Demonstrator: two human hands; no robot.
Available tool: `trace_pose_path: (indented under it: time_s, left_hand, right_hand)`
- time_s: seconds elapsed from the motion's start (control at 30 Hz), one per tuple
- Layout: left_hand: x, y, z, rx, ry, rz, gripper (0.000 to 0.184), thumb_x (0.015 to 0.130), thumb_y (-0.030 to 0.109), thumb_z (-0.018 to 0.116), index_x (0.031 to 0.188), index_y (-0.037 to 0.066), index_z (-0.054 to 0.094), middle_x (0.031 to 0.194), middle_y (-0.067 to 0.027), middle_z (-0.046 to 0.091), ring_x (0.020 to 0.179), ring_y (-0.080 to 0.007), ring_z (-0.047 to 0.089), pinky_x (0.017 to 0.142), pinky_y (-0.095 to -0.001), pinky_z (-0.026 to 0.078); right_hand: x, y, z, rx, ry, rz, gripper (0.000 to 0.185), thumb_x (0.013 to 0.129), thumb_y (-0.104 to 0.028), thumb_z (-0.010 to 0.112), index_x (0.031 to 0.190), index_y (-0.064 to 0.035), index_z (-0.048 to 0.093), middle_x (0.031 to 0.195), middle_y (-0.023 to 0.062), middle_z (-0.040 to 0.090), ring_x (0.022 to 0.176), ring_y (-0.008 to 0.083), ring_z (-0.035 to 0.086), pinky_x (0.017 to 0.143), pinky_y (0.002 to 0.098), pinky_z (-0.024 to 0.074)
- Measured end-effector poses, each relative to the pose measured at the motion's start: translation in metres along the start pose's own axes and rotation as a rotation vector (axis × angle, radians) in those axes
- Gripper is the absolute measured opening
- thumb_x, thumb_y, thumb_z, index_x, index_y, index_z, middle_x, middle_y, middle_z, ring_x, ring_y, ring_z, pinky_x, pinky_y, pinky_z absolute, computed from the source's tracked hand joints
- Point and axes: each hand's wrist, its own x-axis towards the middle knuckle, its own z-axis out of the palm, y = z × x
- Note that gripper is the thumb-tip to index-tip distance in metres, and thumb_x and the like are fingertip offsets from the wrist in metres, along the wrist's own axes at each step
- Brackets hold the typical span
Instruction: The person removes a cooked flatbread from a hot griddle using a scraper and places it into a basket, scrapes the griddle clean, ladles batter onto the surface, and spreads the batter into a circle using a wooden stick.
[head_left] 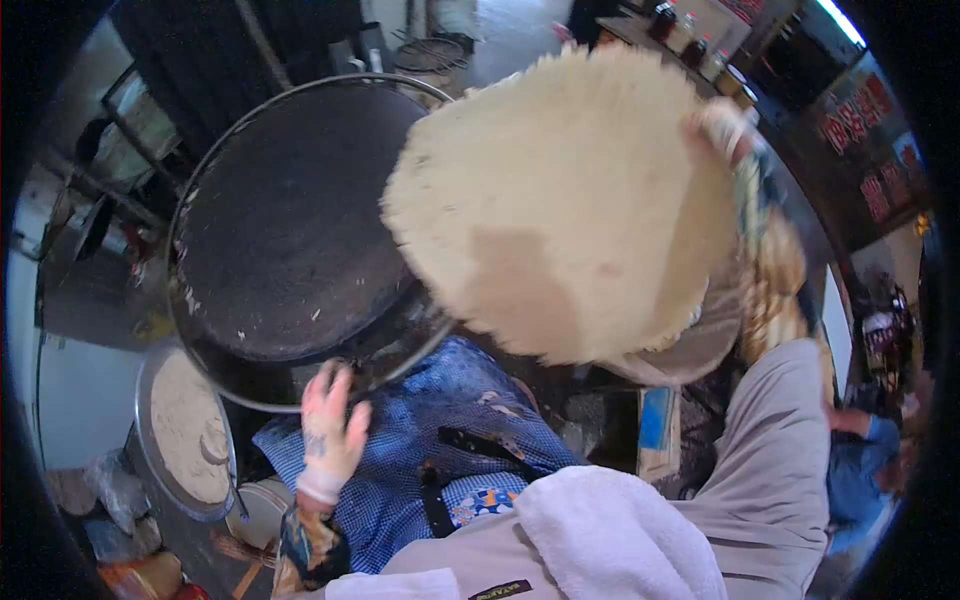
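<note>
A large round flat sheet of pale dough or flatbread with ragged edges hangs in the air right of centre, a shadow across its lower part. My right hand is at its upper right edge, blurred, with the fingers partly hidden. Below the sheet shows part of a round board. To the left lies a wide dark round griddle with small pale scraps on it. My left hand is near the griddle's lower rim, fingers spread, holding nothing.
A metal basin of pale batter or flour stands lower left, beside a white bucket. Bottles line a counter at the top right. Another person in blue is at the right edge. A blue-topped box is below the sheet.
</note>
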Motion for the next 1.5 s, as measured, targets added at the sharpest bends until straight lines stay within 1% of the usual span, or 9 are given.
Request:
trace_pose_path:
  time_s: [0.33, 0.5, 0.6, 0.83, 1.0, 1.07, 1.1, 1.27, 1.5]
  left_hand:
    - [-0.139, -0.059, 0.022, 0.282, -0.096, -0.207, 0.046, 0.091, 0.015, 0.056, 0.131, -0.005, 0.044, 0.136, -0.0296, 0.042, 0.123, -0.0456, 0.042, 0.106, -0.0505, 0.034]
    - [-0.179, -0.071, 0.033, 0.430, -0.111, -0.220, 0.045, 0.093, 0.019, 0.054, 0.130, -0.003, 0.045, 0.136, -0.0289, 0.041, 0.123, -0.0482, 0.040, 0.105, -0.0542, 0.033]
    - [-0.169, -0.060, 0.030, 0.322, -0.096, -0.293, 0.068, 0.081, 0.054, 0.061, 0.134, 0.013, 0.054, 0.138, -0.0234, 0.047, 0.122, -0.0498, 0.045, 0.101, -0.0516, 0.038]
    - [-0.166, -0.027, 0.029, 0.478, -0.147, -0.233, 0.046, 0.087, 0.023, 0.058, 0.125, -0.002, 0.049, 0.129, -0.0284, 0.046, 0.121, -0.0448, 0.043, 0.106, -0.0555, 0.032]
    - [-0.152, -0.009, 0.022, 0.336, -0.111, -0.320, 0.042, 0.085, 0.026, 0.061, 0.119, 0.001, 0.055, 0.126, -0.0215, 0.051, 0.124, -0.0384, 0.043, 0.109, -0.0520, 0.028]
    - [-0.155, 0.002, 0.021, 0.307, -0.120, -0.339, 0.041, 0.086, 0.029, 0.060, 0.117, 0.002, 0.057, 0.125, -0.0184, 0.052, 0.127, -0.0364, 0.042, 0.111, -0.0511, 0.025]
    - [-0.160, 0.006, 0.023, 0.291, -0.116, -0.335, 0.041, 0.087, 0.031, 0.059, 0.116, 0.002, 0.057, 0.125, -0.0171, 0.053, 0.128, -0.0356, 0.041, 0.111, -0.0508, 0.024]
    - [-0.191, 0.038, 0.027, 0.092, -0.102, -0.329, 0.038, 0.091, 0.035, 0.054, 0.112, 0.004, 0.059, 0.121, -0.0141, 0.055, 0.125, -0.0342, 0.044, 0.112, -0.0508, 0.026]
    - [-0.261, 0.064, -0.019, -0.205, 0.215, -0.364, 0.021, 0.087, 0.023, 0.058, 0.099, 0.006, 0.062, 0.100, -0.0094, 0.060, 0.101, -0.0284, 0.058, 0.094, -0.0426, 0.043]
  right_hand:
    - [-0.021, -0.035, 0.048, 0.397, -0.310, -0.924, 0.022, 0.086, -0.025, 0.059, 0.091, -0.0066, 0.069, 0.081, 0.0080, 0.068, 0.077, 0.0185, 0.066, 0.064, 0.0318, 0.0518]
    - [-0.133, 0.121, 0.262, -1.085, 0.484, -0.687, 0.016, 0.078, -0.015, 0.057, 0.069, -0.0180, 0.070, 0.070, 0.0050, 0.068, 0.072, 0.0210, 0.067, 0.062, 0.0373, 0.0506]
    - [-0.137, 0.190, 0.295, -0.942, -0.092, -0.398, 0.021, 0.085, -0.018, 0.053, 0.090, -0.0148, 0.074, 0.087, 0.0098, 0.071, 0.084, 0.0270, 0.069, 0.067, 0.0435, 0.0536]
    - [-0.173, 0.205, 0.304, -1.023, -0.429, -0.079, 0.018, 0.080, -0.022, 0.061, 0.088, -0.0127, 0.075, 0.092, 0.0121, 0.071, 0.087, 0.0278, 0.070, 0.069, 0.0413, 0.0555]
    - [-0.133, 0.293, 0.314, -0.660, -0.316, -0.510, 0.031, 0.087, -0.035, 0.057, 0.102, -0.0103, 0.070, 0.090, 0.0145, 0.069, 0.088, 0.0307, 0.067, 0.081, 0.0423, 0.0528]
    - [-0.208, 0.116, 0.289, -0.553, -0.075, 0.189, 0.029, 0.093, -0.028, 0.056, 0.101, -0.0028, 0.069, 0.083, 0.0145, 0.069, 0.079, 0.0283, 0.063, 0.079, 0.0371, 0.0504]
    - [-0.159, 0.194, 0.294, -0.201, -0.220, -0.013, 0.049, 0.092, -0.041, 0.054, 0.114, 0.0025, 0.063, 0.105, 0.0261, 0.066, 0.098, 0.0329, 0.064, 0.084, 0.0404, 0.0496]
    - [-0.311, 0.003, 0.323, -0.028, -0.010, -1.088, 0.036, 0.090, -0.020, 0.061, 0.121, -0.0016, 0.059, 0.112, 0.0139, 0.065, 0.102, 0.0266, 0.061, 0.092, 0.0374, 0.0453]
    - [-0.592, -0.094, 0.434, 0.173, -1.541, -0.964, 0.021, 0.091, -0.011, 0.058, 0.109, -0.0020, 0.066, 0.091, 0.0112, 0.071, 0.073, 0.0138, 0.068, 0.073, 0.0276, 0.0529]
